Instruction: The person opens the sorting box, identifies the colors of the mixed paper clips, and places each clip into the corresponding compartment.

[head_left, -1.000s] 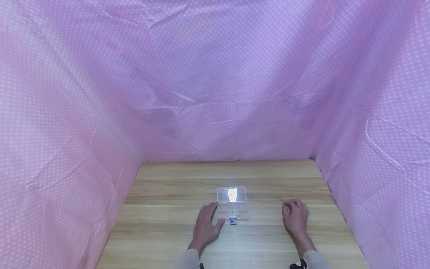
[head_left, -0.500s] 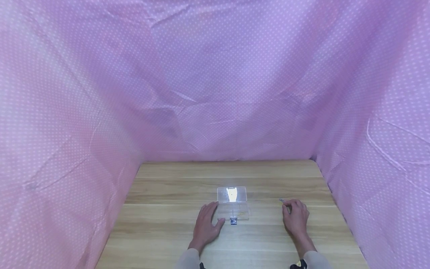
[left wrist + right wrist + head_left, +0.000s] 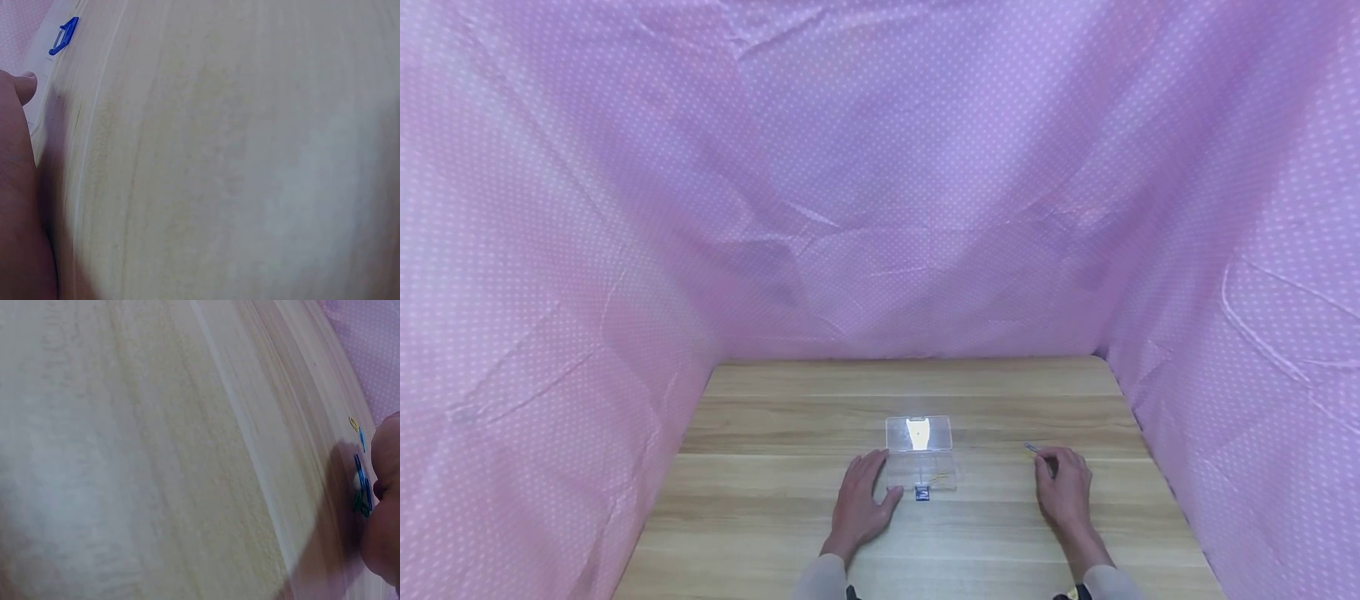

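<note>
A clear plastic box (image 3: pixel 901 472) stands with its lid (image 3: pixel 898 433) tipped back; a blue latch (image 3: pixel 922 493) juts from its near side. Yellow paper clips (image 3: pixel 940 477) lie in its right compartment. My left hand (image 3: pixel 859 502) rests at the box's left side, fingers extended, thumb at the near corner. To the right, my right hand (image 3: pixel 1063 487) is bent low over the table with curled fingers. Blue paper clips (image 3: pixel 359 465) and green paper clips (image 3: pixel 360 504) lie by its fingertips. Whether it pinches one is hidden.
A yellow clip (image 3: pixel 354 424) and a light-blue clip (image 3: pixel 362 439) lie just beyond the right hand. The wood-grain table (image 3: pixel 760 483) is bounded by pink dotted cloth (image 3: pixel 880 292) at the back and both sides.
My right hand has shifted slightly right and its wrist has turned a little. My left hand and the box have stayed nearly still.
</note>
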`<state>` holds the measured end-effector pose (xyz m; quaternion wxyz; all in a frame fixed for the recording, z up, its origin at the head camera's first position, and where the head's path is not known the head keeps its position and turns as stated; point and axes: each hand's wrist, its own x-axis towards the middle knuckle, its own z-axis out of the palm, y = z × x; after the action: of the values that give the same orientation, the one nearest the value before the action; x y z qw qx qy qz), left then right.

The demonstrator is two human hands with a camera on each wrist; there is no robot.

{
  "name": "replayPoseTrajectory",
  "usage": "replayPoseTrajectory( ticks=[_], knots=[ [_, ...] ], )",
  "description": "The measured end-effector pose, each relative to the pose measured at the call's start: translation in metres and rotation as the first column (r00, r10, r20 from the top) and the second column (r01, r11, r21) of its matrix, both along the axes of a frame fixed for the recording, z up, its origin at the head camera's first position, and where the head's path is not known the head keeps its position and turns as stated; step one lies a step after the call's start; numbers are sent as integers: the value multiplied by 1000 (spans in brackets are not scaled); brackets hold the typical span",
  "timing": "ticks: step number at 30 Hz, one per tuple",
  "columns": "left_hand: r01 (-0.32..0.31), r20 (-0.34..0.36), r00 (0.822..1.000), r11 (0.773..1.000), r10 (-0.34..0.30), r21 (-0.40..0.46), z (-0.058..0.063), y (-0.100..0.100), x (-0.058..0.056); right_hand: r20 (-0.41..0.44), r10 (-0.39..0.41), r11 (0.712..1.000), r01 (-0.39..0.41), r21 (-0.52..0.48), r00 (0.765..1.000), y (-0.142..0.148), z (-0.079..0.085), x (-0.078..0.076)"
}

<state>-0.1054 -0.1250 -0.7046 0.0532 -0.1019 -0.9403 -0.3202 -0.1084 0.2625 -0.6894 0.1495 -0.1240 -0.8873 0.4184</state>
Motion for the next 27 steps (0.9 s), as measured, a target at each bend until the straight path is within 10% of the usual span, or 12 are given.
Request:
replayPoseTrajectory(
  ticks=[27],
  knots=[
    [-1, -22, 1000, 1000, 0, -10, -4, 0, -1, -277, 148, 988, -130, 79, 950, -32, 18, 1]
  ],
)
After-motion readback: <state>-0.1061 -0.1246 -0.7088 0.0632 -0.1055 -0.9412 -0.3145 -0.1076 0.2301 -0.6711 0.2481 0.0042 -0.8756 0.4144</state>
